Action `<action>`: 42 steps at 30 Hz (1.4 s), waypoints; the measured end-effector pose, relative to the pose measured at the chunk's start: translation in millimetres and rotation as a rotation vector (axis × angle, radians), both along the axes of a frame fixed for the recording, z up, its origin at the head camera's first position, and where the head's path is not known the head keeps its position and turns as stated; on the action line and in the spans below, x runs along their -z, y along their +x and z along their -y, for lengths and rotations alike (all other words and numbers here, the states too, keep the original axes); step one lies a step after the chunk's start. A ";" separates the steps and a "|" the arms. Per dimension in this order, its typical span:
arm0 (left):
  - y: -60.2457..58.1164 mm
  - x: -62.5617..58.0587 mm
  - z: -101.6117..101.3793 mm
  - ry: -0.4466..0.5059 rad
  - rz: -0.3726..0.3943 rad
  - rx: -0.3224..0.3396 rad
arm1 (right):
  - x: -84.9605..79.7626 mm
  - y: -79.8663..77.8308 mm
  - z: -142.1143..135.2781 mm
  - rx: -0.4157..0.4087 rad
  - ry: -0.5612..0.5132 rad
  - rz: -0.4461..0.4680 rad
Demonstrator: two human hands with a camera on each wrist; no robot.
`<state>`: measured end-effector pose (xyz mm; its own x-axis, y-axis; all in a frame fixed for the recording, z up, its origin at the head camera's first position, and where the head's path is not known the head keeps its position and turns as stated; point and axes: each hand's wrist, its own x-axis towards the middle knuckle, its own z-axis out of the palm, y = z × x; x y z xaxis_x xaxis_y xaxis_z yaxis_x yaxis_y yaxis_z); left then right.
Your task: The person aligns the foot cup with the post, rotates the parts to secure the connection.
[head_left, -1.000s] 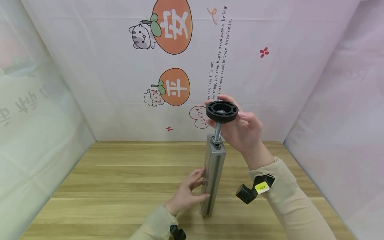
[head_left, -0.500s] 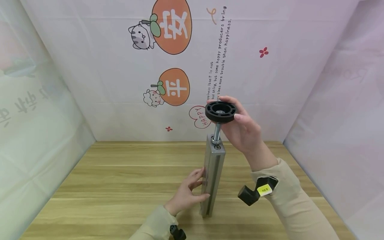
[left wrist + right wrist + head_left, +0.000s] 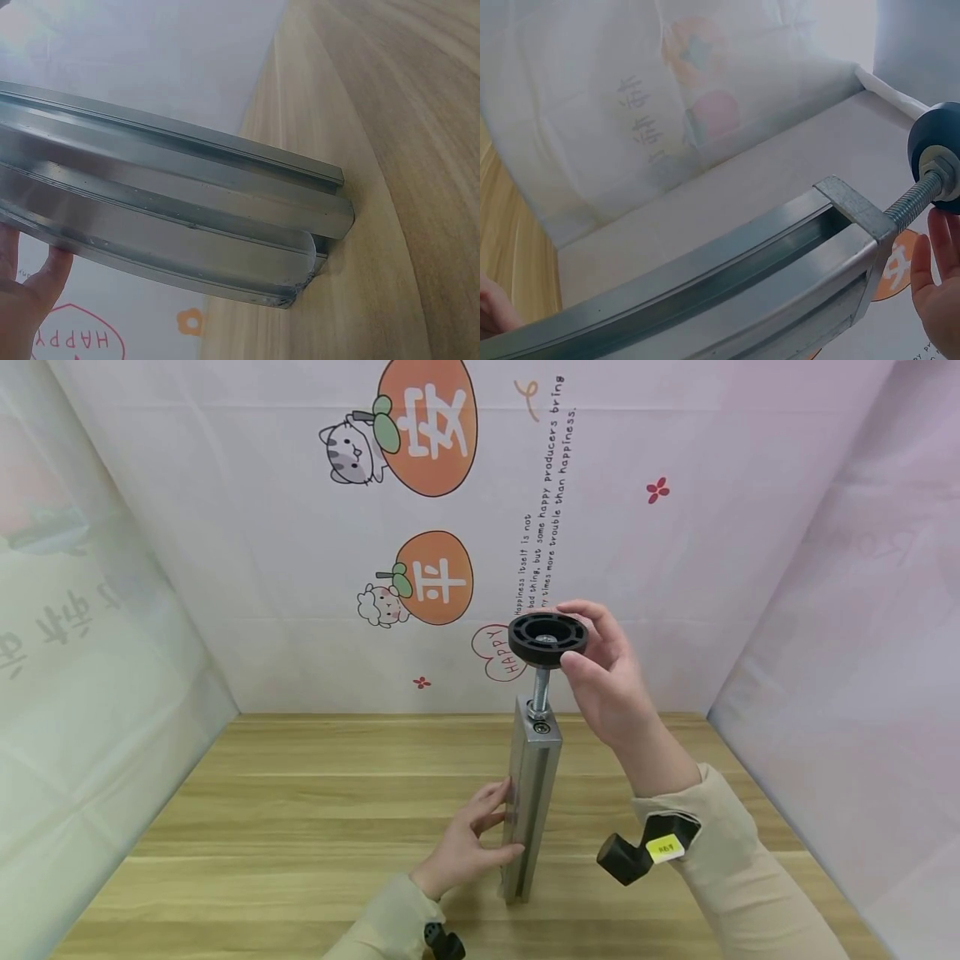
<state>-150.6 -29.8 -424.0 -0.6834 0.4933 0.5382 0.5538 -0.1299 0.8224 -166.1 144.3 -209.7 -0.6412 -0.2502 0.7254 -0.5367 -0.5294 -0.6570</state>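
An aluminium profile stands upright on the wooden table, its lower end on the boards in the left wrist view. My left hand holds it low down, thumb on the near side and fingers further back. From the end plate on top rises a threaded stem with a nut. It carries a black round leveling foot, hollow side up. My right hand holds this foot by its right edge, thumb at the near rim and fingers along the far rim; some fingertips are hidden behind it.
The wooden table ends at a printed white cloth backdrop. Cloth walls rise at the left and right. Each wrist bears a small black camera.
My right hand has turned round the foot's rim, its thumb moving leftward along the near edge. The foot has shifted very slightly left in view. My left hand stays in place.
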 end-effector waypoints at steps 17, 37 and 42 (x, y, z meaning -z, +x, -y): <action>-0.6 2.6 0.5 0.002 0.016 -0.002 | -5.4 17.7 14.2 0.464 0.068 -0.091; -2.4 4.7 -0.6 0.019 -0.016 0.008 | 1.8 14.0 18.5 0.661 0.063 -0.214; -4.1 6.1 -0.8 0.029 -0.035 0.006 | 4.3 5.8 14.1 0.329 -0.052 -0.111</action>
<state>-154.6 -29.0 -430.1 -0.6611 0.4816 0.5754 0.5810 -0.1566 0.7987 -160.3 130.2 -214.1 -0.5980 -0.0039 0.8015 -0.7508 -0.3473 -0.5618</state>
